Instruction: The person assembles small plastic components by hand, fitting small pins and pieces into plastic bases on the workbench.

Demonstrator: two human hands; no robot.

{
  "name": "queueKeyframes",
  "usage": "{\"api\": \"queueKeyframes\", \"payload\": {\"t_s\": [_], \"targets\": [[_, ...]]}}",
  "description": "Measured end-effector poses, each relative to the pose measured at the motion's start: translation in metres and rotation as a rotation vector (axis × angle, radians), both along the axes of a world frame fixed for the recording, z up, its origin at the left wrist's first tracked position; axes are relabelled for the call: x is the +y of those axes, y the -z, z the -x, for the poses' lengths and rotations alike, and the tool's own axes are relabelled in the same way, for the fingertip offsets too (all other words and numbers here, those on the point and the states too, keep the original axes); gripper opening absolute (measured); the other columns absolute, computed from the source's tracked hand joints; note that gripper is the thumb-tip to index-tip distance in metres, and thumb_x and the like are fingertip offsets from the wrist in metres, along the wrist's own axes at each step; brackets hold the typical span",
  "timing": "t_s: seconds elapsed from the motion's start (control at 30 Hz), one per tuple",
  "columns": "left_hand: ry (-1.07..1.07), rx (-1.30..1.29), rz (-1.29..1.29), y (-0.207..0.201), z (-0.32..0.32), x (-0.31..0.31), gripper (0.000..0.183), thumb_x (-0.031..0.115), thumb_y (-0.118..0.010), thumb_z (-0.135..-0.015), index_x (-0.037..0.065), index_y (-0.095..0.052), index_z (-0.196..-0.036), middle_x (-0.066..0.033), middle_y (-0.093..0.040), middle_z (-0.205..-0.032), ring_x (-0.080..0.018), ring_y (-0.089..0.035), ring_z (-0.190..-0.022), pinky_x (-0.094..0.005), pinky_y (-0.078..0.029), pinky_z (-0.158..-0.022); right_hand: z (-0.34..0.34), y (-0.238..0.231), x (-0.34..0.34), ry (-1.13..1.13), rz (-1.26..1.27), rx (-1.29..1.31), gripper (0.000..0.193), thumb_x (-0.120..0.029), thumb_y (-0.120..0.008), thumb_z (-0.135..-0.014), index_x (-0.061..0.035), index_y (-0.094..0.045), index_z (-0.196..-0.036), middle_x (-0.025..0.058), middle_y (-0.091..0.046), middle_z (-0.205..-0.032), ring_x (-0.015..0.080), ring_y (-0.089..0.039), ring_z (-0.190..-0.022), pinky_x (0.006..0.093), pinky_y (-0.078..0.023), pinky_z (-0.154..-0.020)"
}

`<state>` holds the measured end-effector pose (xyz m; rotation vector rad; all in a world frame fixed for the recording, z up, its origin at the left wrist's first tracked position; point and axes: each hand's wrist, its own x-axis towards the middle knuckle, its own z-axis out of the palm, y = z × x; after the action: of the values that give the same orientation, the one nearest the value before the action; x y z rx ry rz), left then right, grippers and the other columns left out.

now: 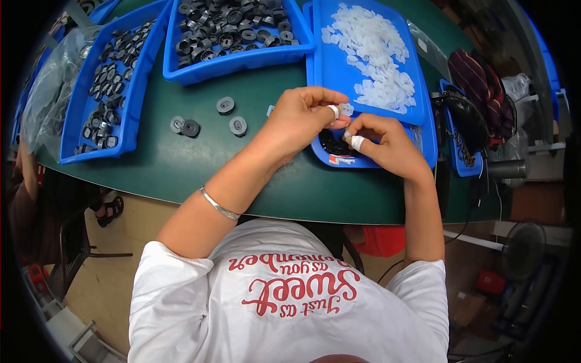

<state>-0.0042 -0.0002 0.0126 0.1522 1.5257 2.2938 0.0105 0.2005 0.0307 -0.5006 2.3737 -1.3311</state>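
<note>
My left hand [305, 115] pinches a small translucent white plastic piece [345, 109] between thumb and fingertips, just below the pile of like pieces. Close beside it, my right hand [387, 142] has its thumb and fingertips pressed together over small black parts [331, 143] in the near end of a blue tray [426, 154]. What the right fingertips hold is too small to make out. White tape wraps a finger or thumb on each hand. Left of my left forearm, several round grey and black plastic pieces [238, 126] lie loose on the green table [193, 163].
White translucent pieces [369, 48] are heaped on a blue tray ahead. One blue bin [242, 63] holds many dark round parts; another [130, 130] at left holds similar ones. A dark bag [466, 118] sits at right. Another person's arm [27, 175] shows at far left.
</note>
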Motion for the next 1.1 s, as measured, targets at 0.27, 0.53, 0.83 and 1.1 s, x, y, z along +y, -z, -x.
{"api": "queueKeyframes", "payload": {"t_s": [0.27,0.53,0.83,1.1], "targets": [[-0.005,0.007,0.023,-0.001,0.000,0.000,0.025,-0.003,-0.053,-0.086,-0.010,-0.058,-0.110,-0.0153,-0.063,-0.101,-0.0192,-0.065,-0.090,-0.0249,-0.054,-0.082,0.000,-0.012,-0.003,0.167,0.323,-0.152,0.011,-0.002,-0.063,-0.084,0.0007,-0.061,-0.094,0.0027,-0.061,-0.084,0.0073,-0.057,-0.075,0.0219,-0.047,-0.068],[-0.019,0.014,0.013,0.002,0.001,0.000,0.022,-0.002,-0.054,-0.086,-0.010,-0.058,-0.107,-0.0140,-0.063,-0.097,-0.0186,-0.065,-0.089,-0.0250,-0.055,-0.080,0.000,-0.009,-0.006,0.235,0.373,-0.133,0.011,-0.004,-0.063,-0.086,0.0015,-0.061,-0.096,0.0060,-0.064,-0.088,0.0107,-0.062,-0.077,0.0231,-0.053,-0.069],[-0.016,0.218,0.271,0.001,-0.004,0.003,0.019,-0.001,-0.057,-0.087,-0.004,-0.061,-0.105,-0.0090,-0.064,-0.097,-0.0114,-0.062,-0.087,-0.0221,-0.051,-0.077,-0.001,-0.009,-0.004,0.236,0.362,0.014,0.011,-0.005,-0.062,-0.087,0.0019,-0.061,-0.096,0.0072,-0.064,-0.088,0.0119,-0.062,-0.078,0.0252,-0.054,-0.071],[-0.031,0.155,0.105,-0.001,-0.006,0.005,0.019,-0.002,-0.057,-0.086,-0.004,-0.062,-0.104,-0.0076,-0.064,-0.097,-0.0094,-0.061,-0.085,-0.0208,-0.049,-0.076,-0.010,-0.012,-0.009,0.339,0.495,-0.042,0.012,-0.006,-0.063,-0.087,0.0011,-0.061,-0.095,0.0062,-0.063,-0.086,0.0115,-0.062,-0.076,0.0251,-0.053,-0.068]]}}
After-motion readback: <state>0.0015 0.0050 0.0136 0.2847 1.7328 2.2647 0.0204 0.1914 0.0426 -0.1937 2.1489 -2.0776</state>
